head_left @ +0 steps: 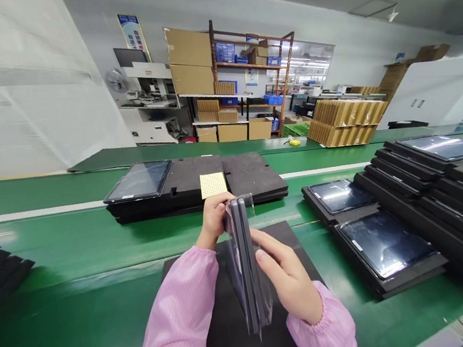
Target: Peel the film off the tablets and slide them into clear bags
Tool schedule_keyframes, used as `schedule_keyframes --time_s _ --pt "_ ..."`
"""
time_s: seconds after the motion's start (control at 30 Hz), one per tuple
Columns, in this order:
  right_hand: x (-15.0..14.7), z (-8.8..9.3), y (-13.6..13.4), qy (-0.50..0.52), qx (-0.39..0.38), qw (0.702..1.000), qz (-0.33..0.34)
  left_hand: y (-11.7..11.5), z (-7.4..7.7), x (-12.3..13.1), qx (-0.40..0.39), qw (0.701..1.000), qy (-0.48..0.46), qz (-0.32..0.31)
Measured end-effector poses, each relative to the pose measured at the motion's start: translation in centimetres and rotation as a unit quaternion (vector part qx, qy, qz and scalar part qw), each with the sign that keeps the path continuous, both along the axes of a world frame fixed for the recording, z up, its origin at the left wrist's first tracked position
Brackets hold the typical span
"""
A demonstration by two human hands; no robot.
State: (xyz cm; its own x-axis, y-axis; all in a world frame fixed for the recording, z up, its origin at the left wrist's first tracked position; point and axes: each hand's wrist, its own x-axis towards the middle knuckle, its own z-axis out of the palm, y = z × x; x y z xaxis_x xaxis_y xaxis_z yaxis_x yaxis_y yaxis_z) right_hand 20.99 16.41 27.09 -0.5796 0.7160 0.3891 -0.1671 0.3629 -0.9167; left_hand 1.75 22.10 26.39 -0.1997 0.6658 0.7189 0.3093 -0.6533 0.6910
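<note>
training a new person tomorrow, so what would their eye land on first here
Front and centre, two slim grey slabs in clear plastic stand on edge between the left hand and right hand. Just beyond, a yellow sheet stands out against black foam. At the right, glossy dark screens lie on stacked foam pieces.

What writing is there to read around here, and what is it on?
"在这里": on the banner; its other words are too small to read.
Yellow sheet: marks too small to read.
Tablet labels: too small.
Wall poster: too small.
Held devices: none readable.
</note>
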Motion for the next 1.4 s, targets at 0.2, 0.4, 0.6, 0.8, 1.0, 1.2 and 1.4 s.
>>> schedule_keyframes --time_s 0.2,0.4,0.6,0.8,1.0,1.2,1.4 --pt "-0.33 -0.15 0.0 0.011 -0.009 1.0 -0.023 0.27 -0.03 0.09 -0.004 1.0 -0.011 0.005" --pt "-0.53 -0.35 -0.01 0.035 -0.035 0.999 -0.001 0.25 -0.05 0.06 -0.007 1.0 -0.019 0.011" --pt "-0.58 -0.29 -0.26 0.03 -0.044 0.998 0.025 0.24 -0.13 -0.16 -0.016 1.0 -0.018 0.011" --pt "-0.57 0.07 -0.41 0.028 -0.034 0.998 0.044 0.35 -0.41 -0.3 -0.022 0.999 -0.025 0.015" --pt "-0.55 0.1 -0.4 0.028 -0.031 0.997 0.057 0.45 -0.48 -0.24 -0.02 0.999 -0.033 0.021" --pt "-0.36 -0.09 -0.16 0.01 -0.03 0.998 0.055 0.44 -0.49 -0.13 -0.014 0.999 -0.039 0.022" --pt "-0.38 -0.17 0.06 0.012 -0.02 0.998 0.059 0.39 -0.42 -0.07 -0.014 0.999 -0.039 0.021"
